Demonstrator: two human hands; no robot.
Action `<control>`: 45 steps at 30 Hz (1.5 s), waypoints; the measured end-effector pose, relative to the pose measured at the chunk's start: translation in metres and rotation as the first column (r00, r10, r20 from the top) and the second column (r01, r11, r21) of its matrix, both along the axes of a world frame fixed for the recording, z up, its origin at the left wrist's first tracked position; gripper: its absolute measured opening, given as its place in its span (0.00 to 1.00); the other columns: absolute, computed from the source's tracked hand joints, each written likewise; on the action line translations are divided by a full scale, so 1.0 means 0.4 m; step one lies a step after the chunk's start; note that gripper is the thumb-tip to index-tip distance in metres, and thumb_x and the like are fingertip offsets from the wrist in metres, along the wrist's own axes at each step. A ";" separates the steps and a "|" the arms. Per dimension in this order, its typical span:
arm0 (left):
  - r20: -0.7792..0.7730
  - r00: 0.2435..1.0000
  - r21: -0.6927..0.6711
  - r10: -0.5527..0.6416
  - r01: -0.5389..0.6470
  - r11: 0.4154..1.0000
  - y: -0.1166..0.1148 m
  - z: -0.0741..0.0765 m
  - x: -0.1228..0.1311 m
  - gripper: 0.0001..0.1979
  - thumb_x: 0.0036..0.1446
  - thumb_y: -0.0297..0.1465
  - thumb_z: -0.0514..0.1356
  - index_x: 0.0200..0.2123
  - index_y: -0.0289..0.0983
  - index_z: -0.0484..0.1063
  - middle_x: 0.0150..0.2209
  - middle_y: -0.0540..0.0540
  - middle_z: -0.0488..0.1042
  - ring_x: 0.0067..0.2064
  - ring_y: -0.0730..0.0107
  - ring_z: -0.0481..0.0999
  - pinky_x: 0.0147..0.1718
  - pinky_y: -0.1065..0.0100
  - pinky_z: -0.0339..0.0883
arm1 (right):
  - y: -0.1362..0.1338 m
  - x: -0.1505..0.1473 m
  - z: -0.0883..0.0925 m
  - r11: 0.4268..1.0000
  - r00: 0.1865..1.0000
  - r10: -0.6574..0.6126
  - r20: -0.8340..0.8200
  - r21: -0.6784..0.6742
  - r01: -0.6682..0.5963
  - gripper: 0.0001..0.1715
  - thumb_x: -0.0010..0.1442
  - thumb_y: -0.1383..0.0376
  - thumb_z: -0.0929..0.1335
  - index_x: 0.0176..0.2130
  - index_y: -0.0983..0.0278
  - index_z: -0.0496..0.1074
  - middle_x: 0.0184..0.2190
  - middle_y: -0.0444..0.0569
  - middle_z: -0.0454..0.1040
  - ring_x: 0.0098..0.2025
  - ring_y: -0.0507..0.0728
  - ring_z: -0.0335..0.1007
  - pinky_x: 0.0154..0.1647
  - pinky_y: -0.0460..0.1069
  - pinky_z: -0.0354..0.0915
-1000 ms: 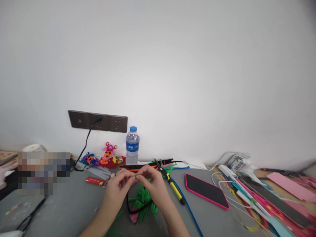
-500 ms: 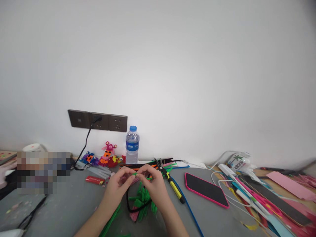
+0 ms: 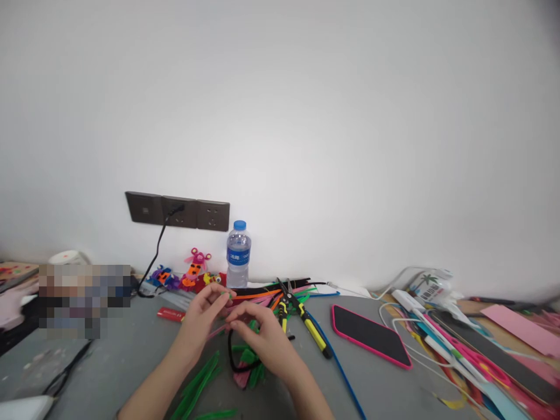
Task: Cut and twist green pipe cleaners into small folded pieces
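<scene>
Low at the frame's centre, the left hand (image 3: pixel 202 315) is pinching a short green piece (image 3: pixel 229 295) between its fingertips; just right, the right hand (image 3: pixel 262 341) is resting curled on the green bundle (image 3: pixel 247 356), its grip unclear; farther right, yellow pliers (image 3: pixel 308 327) and a phone (image 3: pixel 371 337) are lying.

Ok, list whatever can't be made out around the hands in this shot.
Head view:
- Small green piece pinched in the left hand: too small to identify.
- Right hand: covers the green strips beneath; its grip is hidden.
- Bottle label: too small to read.
- Left table area: pixelated.
- White object: cut off by the bottom edge.
</scene>
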State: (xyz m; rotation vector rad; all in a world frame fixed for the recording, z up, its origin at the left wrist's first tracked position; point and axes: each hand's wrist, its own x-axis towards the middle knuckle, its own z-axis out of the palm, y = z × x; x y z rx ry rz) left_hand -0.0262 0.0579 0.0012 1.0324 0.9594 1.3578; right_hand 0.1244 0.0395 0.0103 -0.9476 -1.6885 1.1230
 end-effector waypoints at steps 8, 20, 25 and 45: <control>-0.175 0.984 -0.034 0.044 -0.051 0.998 0.009 0.009 -0.011 0.13 0.43 0.37 0.69 0.32 0.36 0.79 0.30 0.46 0.81 0.32 0.64 0.76 0.32 0.69 0.68 | -0.035 -0.017 -0.019 0.968 0.944 0.246 0.220 -0.095 -0.231 0.14 0.53 0.73 0.67 0.36 0.58 0.79 0.35 0.43 0.77 0.24 0.51 0.69 0.31 0.46 0.66; -0.230 0.971 0.076 0.065 -0.048 0.996 0.029 0.018 -0.055 0.11 0.42 0.36 0.69 0.29 0.36 0.78 0.22 0.51 0.74 0.24 0.71 0.69 0.24 0.73 0.63 | -0.043 -0.045 -0.051 0.970 0.873 0.196 0.447 0.043 -0.240 0.11 0.50 0.72 0.72 0.32 0.56 0.79 0.29 0.42 0.79 0.43 0.59 0.70 0.57 0.55 0.50; -0.251 0.968 0.085 -0.012 0.034 0.996 0.025 0.032 -0.055 0.09 0.42 0.35 0.69 0.26 0.36 0.77 0.20 0.52 0.71 0.23 0.72 0.68 0.24 0.73 0.62 | -0.044 -0.047 -0.066 0.966 0.859 0.194 0.474 0.058 -0.250 0.09 0.48 0.70 0.73 0.30 0.55 0.78 0.27 0.41 0.78 0.44 0.59 0.69 0.62 0.61 0.37; -0.219 0.975 0.057 0.041 -0.029 0.998 0.019 0.029 -0.044 0.11 0.43 0.37 0.69 0.24 0.36 0.74 0.17 0.55 0.65 0.21 0.75 0.62 0.21 0.74 0.55 | -0.050 -0.058 -0.066 0.967 0.786 0.102 0.610 0.124 -0.222 0.07 0.47 0.71 0.75 0.25 0.62 0.74 0.29 0.44 0.77 0.45 0.59 0.69 0.63 0.64 0.35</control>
